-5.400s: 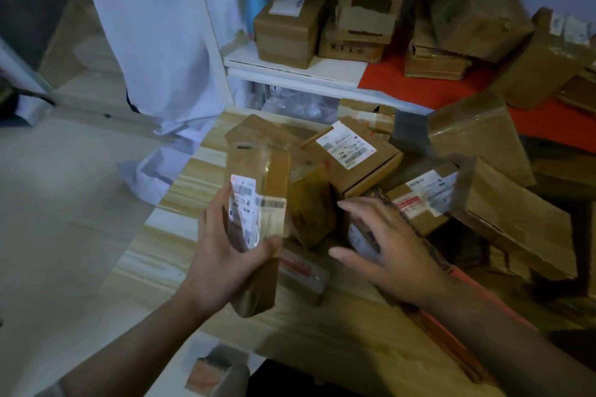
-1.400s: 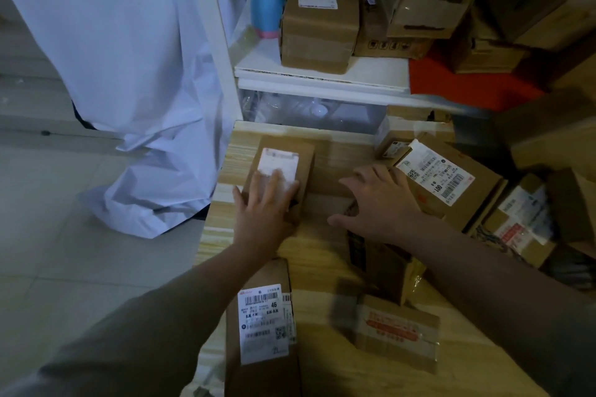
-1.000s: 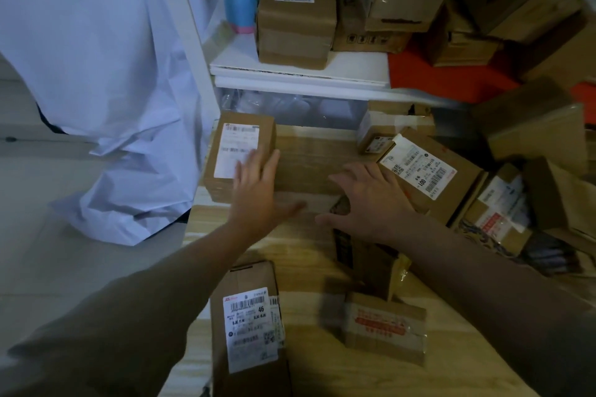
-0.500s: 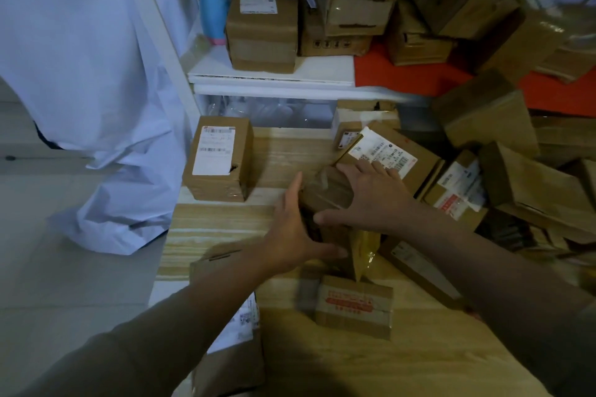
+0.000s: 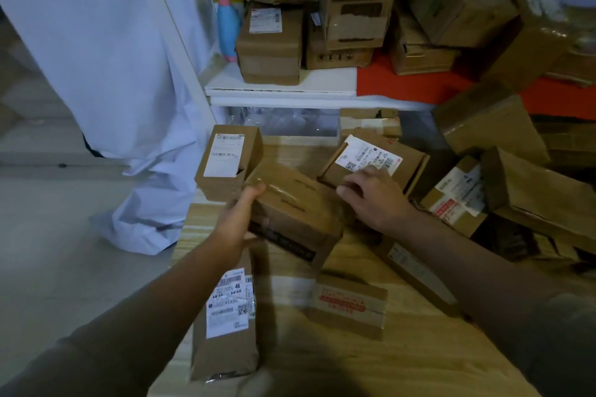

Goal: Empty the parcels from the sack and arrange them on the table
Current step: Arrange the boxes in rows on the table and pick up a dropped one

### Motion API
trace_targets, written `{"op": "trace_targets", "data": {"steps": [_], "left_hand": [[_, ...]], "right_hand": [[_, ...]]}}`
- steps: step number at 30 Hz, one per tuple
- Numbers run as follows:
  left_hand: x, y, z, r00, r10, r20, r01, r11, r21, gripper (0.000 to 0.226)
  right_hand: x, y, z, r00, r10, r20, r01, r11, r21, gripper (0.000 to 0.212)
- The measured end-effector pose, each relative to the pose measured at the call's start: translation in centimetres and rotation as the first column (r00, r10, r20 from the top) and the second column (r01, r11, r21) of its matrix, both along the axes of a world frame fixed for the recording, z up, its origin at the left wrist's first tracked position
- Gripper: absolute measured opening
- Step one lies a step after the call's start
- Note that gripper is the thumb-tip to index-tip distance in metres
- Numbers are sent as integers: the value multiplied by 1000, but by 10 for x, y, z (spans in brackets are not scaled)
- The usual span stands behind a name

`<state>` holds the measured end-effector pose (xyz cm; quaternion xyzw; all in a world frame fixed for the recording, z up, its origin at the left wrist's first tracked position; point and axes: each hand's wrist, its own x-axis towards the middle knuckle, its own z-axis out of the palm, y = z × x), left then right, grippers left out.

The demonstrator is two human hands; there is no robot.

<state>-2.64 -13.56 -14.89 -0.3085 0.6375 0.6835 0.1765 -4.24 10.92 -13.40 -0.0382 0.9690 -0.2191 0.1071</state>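
Cardboard parcel gripped by left hand; right hand apparently gripping its far end.

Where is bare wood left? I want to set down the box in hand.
Bare table runs along the near right, past the red-printed parcel, and between the upright labelled box and the angled labelled box. The right side is piled with parcels.

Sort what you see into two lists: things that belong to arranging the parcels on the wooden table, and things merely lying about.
Part of the job:
- taped parcel, gripped by left hand
- right hand
- upright labelled parcel
- long labelled parcel
- wooden table

Lying about:
- blue spray bottle
- red cloth
- white sheet
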Motion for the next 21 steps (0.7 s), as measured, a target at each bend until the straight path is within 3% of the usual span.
{"op": "trace_targets", "data": {"steps": [2, 6, 8, 10, 13, 18, 21], "left_hand": [[4, -8, 3, 992, 91, 86, -100, 990, 100, 43], [1, -19, 2, 970, 208, 125, -223, 967, 124, 59], [-6, -27, 3, 952, 250, 177, -291, 919, 265, 67], [-11, -31, 3, 941, 245, 233, -328, 834, 444, 71], [-12, -26, 5, 960, 182, 212, -269, 805, 529, 67], [-13, -12, 5, 949, 183, 259, -302, 766, 567, 65], [-15, -10, 2, 952, 143, 272, -275, 790, 547, 72]], "right_hand": [[-1, -4, 2, 999, 24, 25, -26, 997, 67, 54], [-6, -5, -1, 999, 30, 29, -32, 996, 83, 56], [-8, -4, -2, 999, -10, 31, 9, 999, 36, 67], [-7, -5, 0, 999, -39, 31, 38, 999, 8, 88], [-7, -10, 4, 998, -60, 32, 61, 998, -32, 108], [-7, -16, 16, 990, -122, 67, 136, 950, -281, 99], [-11, -19, 30, 982, -93, 167, 167, 842, -512, 120]]}}
